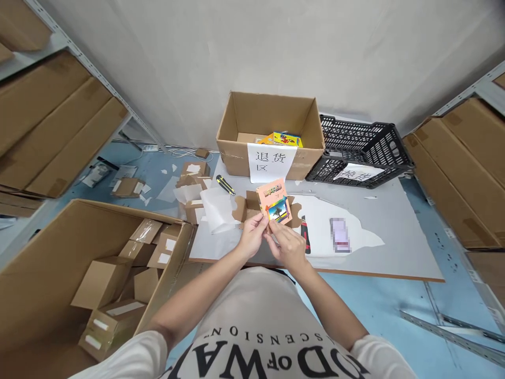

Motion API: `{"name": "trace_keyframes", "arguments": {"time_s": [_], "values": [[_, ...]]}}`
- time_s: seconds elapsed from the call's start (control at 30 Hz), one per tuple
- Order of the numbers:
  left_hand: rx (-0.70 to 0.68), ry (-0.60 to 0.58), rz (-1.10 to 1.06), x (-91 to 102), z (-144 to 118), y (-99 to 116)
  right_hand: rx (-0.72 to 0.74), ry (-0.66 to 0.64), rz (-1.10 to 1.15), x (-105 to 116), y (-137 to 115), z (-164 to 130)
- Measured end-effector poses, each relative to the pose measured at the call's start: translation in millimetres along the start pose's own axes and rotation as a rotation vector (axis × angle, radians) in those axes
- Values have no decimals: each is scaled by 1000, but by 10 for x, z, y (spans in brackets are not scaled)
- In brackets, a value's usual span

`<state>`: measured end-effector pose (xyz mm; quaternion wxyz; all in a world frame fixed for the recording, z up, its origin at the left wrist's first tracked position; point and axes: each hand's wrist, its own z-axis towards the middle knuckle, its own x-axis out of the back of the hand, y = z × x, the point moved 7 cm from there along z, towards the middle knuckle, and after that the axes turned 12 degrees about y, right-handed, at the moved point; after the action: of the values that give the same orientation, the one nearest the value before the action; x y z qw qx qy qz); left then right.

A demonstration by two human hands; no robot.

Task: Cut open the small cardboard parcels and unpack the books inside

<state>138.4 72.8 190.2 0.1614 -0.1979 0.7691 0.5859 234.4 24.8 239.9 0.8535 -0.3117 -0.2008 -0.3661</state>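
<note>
Your landmark is the open cardboard box [268,131] with the white label at the far edge of the grey desk [398,231]: right of it sits the black crate [363,150], well left of it and nearer you gapes the big carton [51,273] full of small parcels, and just in front of it lies the yellow-and-black utility knife [225,185]. Nearer you than that box, your left hand [252,235] and right hand [287,246] are both clamped on the small orange card pack [274,201], held tilted above the desk, fingers pinching its lower edge.
</note>
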Motion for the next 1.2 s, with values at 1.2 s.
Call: {"name": "trace_keyframes", "arguments": {"time_s": [1.2], "values": [[64,179,222,1034,394,119,-1095,182,877,-544,2393,1561]]}}
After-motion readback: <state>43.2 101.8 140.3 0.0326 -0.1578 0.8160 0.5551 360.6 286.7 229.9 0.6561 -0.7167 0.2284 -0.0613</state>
